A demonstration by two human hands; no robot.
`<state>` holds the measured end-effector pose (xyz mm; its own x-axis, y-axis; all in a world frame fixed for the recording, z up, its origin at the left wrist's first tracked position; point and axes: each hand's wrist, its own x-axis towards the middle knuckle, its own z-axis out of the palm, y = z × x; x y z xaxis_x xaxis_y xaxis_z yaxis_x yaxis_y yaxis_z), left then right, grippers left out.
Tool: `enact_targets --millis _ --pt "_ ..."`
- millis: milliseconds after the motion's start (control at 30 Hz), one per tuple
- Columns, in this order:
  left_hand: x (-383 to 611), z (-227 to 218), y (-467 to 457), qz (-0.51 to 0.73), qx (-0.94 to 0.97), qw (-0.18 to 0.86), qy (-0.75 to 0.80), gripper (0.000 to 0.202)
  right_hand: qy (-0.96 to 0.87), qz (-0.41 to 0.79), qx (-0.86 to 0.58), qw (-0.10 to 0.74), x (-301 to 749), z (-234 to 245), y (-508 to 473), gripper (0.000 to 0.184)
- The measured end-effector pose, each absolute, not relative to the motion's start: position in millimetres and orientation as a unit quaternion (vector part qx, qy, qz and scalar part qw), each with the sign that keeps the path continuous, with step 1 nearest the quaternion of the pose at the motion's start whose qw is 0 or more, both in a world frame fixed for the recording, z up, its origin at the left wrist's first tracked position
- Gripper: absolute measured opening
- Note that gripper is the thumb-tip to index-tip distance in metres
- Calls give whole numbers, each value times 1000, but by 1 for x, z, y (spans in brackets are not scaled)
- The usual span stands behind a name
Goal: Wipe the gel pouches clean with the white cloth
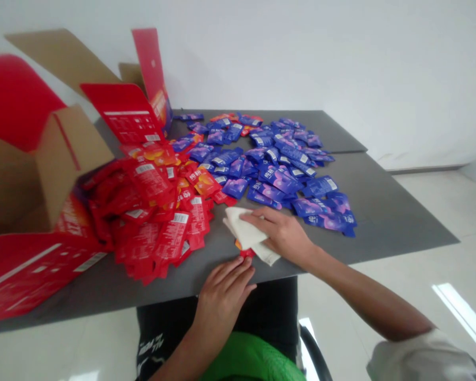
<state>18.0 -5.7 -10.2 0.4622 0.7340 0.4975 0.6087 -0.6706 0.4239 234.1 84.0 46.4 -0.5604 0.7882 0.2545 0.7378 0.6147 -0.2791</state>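
Folded white cloth (246,228) is gripped in my right hand (287,235), thumb side toward the table. The cloth lies over a red sachet (246,253), so only the sachet's lower edge and a bit of its left side show. My left hand (227,288) rests flat near the table's front edge, fingers stretched out, their tips touching that lower edge. Left of both hands is a heap of red sachets (158,211). Beyond my right hand spreads a pile of blue-purple sachets (277,159).
Two red cartons with raised flaps stand at the left, a near one (35,275) and a far one (161,108). The grey table (388,211) narrows to a corner at the right. A white wall (301,53) rises behind it. A green item (249,360) sits at my lap.
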Motion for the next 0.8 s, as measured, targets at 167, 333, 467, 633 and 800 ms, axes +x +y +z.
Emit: enact_targets --millis 167,333,467,633,800 --pt "17 -10 -7 324 847 99 410 18 -905 130 -377 149 228 34 63 48" --pt "15 -7 -5 316 860 98 388 24 -866 63 -473 148 243 37 115 50" --pt "16 6 3 309 862 112 387 25 -859 35 -458 227 256 47 110 52" --pt "38 19 24 251 846 72 466 41 -812 28 -452 369 276 46 65 53" --pt "67 18 44 189 819 20 541 69 -738 2 -502 452 297 30 42 50"
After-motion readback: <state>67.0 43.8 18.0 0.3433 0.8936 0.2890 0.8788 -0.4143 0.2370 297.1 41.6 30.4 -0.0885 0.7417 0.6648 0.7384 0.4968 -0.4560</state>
